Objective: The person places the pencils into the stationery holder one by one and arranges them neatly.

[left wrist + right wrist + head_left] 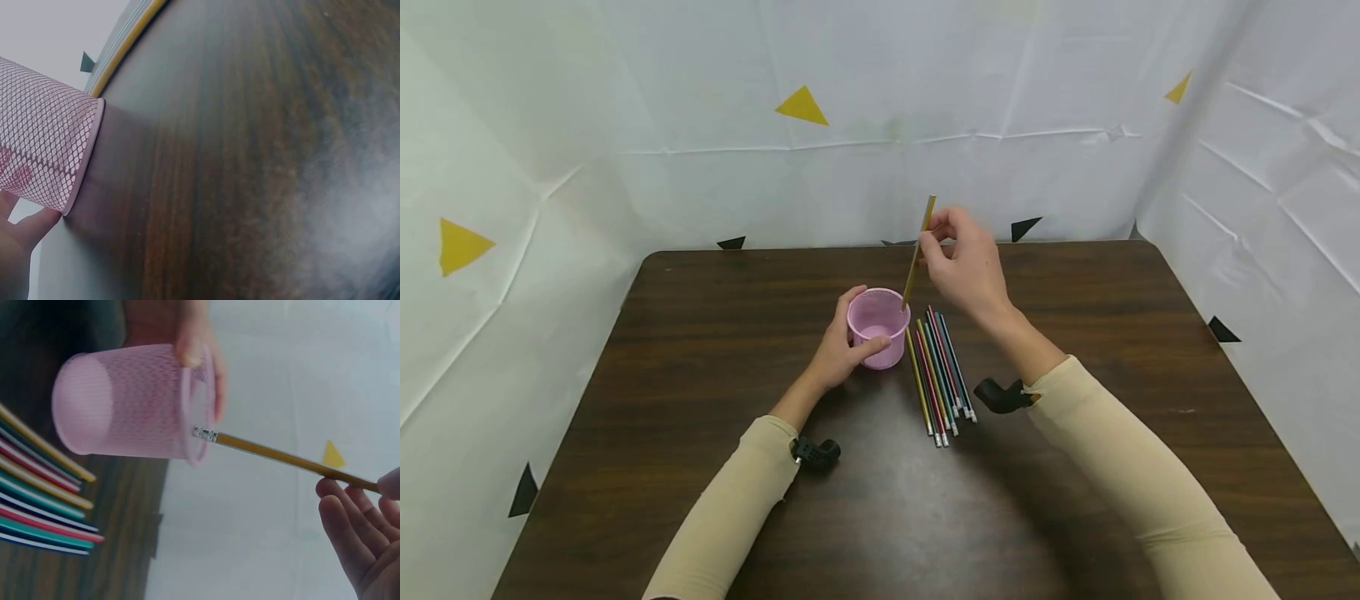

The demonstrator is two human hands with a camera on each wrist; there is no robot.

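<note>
A pink mesh cup [878, 327] stands upright on the dark wooden table [700, 392]. My left hand [844, 346] grips its side, thumb across the front. My right hand [964, 265] pinches a yellow pencil [918, 252] above the cup, tilted, its lower end at the cup's rim. In the right wrist view the yellow pencil [281, 457] has its metal end at the rim of the cup [128, 403]. The left wrist view shows the cup's mesh wall [44, 150] and a fingertip [31, 226] beneath it.
A row of several coloured pencils [938, 375] lies on the table just right of the cup, also seen as coloured pencils [40, 500] in the right wrist view. White sheeting with yellow and black triangles surrounds the table.
</note>
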